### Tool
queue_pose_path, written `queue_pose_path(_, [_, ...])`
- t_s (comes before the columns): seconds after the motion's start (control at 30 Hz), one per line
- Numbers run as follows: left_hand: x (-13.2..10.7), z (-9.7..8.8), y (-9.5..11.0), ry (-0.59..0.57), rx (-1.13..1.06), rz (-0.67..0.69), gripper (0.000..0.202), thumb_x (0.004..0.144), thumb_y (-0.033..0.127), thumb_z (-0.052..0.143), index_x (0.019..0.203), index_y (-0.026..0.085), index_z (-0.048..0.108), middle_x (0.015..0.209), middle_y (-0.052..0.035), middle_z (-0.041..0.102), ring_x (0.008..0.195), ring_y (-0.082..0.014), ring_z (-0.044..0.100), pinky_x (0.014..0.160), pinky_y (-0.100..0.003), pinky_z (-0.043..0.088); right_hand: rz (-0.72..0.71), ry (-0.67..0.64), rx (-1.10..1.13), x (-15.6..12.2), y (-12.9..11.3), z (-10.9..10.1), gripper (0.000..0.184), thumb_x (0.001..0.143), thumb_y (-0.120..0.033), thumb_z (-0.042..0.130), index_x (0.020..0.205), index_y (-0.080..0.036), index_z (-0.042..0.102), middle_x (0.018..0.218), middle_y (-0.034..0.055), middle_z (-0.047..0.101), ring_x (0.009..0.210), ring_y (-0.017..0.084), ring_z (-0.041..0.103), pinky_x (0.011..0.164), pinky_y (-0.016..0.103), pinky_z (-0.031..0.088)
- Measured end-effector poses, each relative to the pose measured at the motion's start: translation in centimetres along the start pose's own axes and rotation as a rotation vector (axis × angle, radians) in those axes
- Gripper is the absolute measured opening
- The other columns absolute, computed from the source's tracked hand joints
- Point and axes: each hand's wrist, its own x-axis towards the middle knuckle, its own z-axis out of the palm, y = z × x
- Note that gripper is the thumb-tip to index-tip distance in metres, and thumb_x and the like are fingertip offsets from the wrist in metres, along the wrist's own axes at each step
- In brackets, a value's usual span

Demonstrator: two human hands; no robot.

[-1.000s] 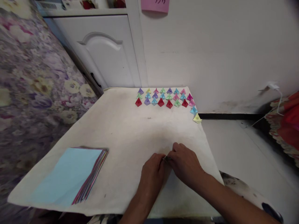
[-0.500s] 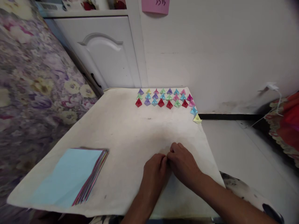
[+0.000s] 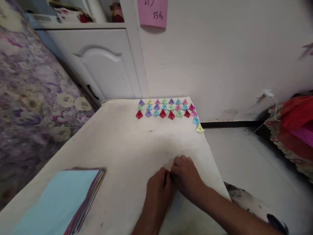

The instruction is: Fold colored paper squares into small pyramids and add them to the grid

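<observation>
Over the front right part of the cloth-covered table (image 3: 127, 156), my left hand (image 3: 158, 186) and my right hand (image 3: 184, 174) meet with fingers curled together in a pinch. Whatever lies between the fingertips is hidden by the hands. Beyond them, small folded paper pieces (image 3: 162, 113) in red, purple, blue, green, pink and yellow stand in rows along the far edge. A yellow folded piece (image 3: 200, 129) ends the short line down the right edge. To the left of my hands lies a stack of coloured paper sheets (image 3: 61, 199), light blue on top.
Behind the table are a white cabinet (image 3: 97, 65) and a wall with a pink note (image 3: 153, 13). A floral curtain (image 3: 36, 98) hangs at the left. On the right, a white plug with a cable (image 3: 268, 93) is near a red cloth (image 3: 297, 114).
The view has shifted, so the table and paper pieces appear lower and slightly further left. Both hands stay together in nearly the same pinch, with only slight finger movement.
</observation>
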Motion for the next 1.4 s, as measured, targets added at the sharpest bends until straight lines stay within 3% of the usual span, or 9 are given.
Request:
queue_pose_path(0.63, [0.9,0.2,0.1,-0.037,0.045,-0.027,0.025,0.086,0.026,0.033,0.071,0.021,0.052,0.068,-0.0005,0.065,0.062,-0.0151,0.058,0.058,-0.023,0.036,0.017,0.004,0.006,0.1,0.0,-0.6,0.016,0.082,-0.02,0.053,0.068,-0.018,0.062,0.08,0.0032,0.056,0.082,0.019,0.044,0.071,0.034,0.024])
queue_pose_path(0.9, [0.9,0.6,0.5,-0.015,0.143,-0.064,0.018,0.084,0.023,0.037,0.069,0.022,0.046,0.066,0.0005,0.064,0.06,-0.0142,0.056,0.053,-0.023,0.03,0.033,0.016,-0.01,-0.4,0.6,-0.8,0.006,0.075,-0.017,0.055,0.071,-0.018,0.059,0.084,0.004,0.055,0.079,0.019,0.045,0.068,0.032,0.026])
queue_pose_path(1.07, [0.6,0.5,0.9,-0.029,0.229,-0.073,0.011,0.083,0.022,0.038,0.075,0.024,0.046,0.067,0.002,0.064,0.061,-0.0153,0.057,0.052,-0.024,0.026,0.066,-0.036,-0.007,-0.4,0.8,-0.7,0.01,0.076,-0.015,0.051,0.069,-0.018,0.058,0.083,0.0034,0.054,0.076,0.017,0.046,0.065,0.03,0.026])
queue_pose_path(1.23, [0.6,0.4,0.8,-0.039,0.237,-0.033,0.021,0.088,0.028,0.034,0.075,0.023,0.049,0.072,0.0003,0.065,0.066,-0.0154,0.058,0.054,-0.024,0.027,0.04,-0.063,-0.009,-0.4,0.7,-1.0,0.013,0.078,-0.014,0.049,0.071,-0.018,0.06,0.082,0.0032,0.055,0.077,0.016,0.047,0.066,0.03,0.027])
queue_pose_path(1.4, [0.8,0.6,0.4,-0.034,0.282,0.015,0.017,0.086,0.022,0.035,0.076,0.022,0.048,0.071,0.0005,0.064,0.065,-0.0155,0.058,0.053,-0.025,0.025,0.049,-0.075,-0.04,-0.3,0.8,-1.2,0.014,0.077,-0.013,0.05,0.069,-0.018,0.061,0.082,0.0033,0.055,0.076,0.016,0.047,0.065,0.029,0.027])
